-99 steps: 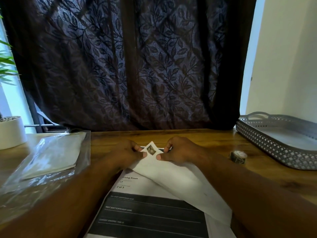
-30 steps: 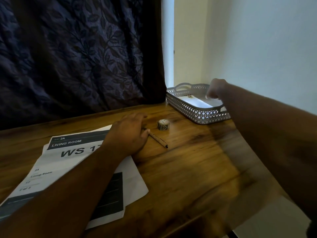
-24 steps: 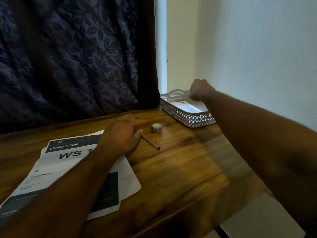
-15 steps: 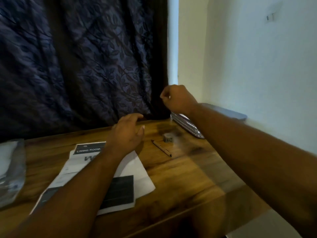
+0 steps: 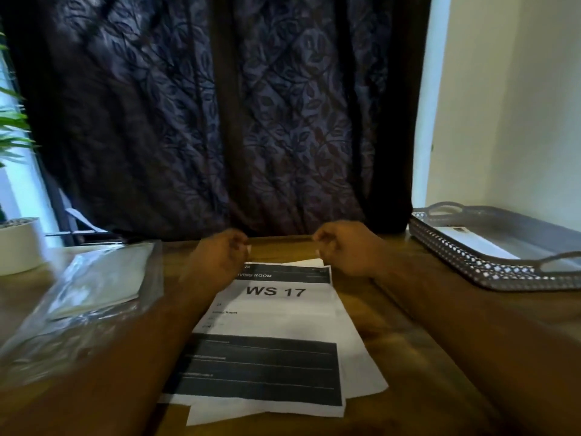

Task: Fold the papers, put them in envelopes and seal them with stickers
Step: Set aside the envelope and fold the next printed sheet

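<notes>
Printed sheets (image 5: 276,313) lay lengthwise away from person, far edge just beside both hands. Left hand (image 5: 220,258), right hand (image 5: 347,251) equally near, one per far corner; fingers curled, grip untellable through blur.

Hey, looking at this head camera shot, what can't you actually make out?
All in the head view:
- Motion blur hides whether the left hand or the right hand pinches the top sheet.
- Small print on the paper stack is too blurred to read; the left forearm covers its left edge.
- Blur and glare smear the plastic sleeve contents.
- The frame's right edge cuts the tray; the mark on the envelope inside is too small.
</notes>
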